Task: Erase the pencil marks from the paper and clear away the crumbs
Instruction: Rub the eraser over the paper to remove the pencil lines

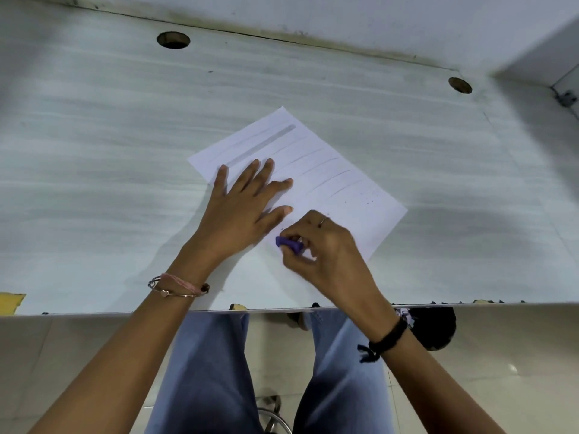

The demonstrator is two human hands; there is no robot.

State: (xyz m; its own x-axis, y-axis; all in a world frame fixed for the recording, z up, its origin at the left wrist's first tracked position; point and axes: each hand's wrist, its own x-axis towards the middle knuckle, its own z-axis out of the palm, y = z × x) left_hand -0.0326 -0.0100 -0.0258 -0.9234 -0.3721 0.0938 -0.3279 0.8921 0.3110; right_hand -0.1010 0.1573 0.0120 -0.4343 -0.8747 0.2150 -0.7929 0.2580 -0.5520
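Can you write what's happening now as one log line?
left hand: flat on paper | right hand: pinches purple eraser | pencil marks: unerased | crumbs: on paper

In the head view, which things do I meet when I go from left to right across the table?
Yellow tape → left round hole → left hand → purple eraser → right hand → right round hole.

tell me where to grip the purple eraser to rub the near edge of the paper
Pinch its right half from above, as the right hand does. The eraser is a short bar lying low over the paper, so that grip leaves its left end free to rub.
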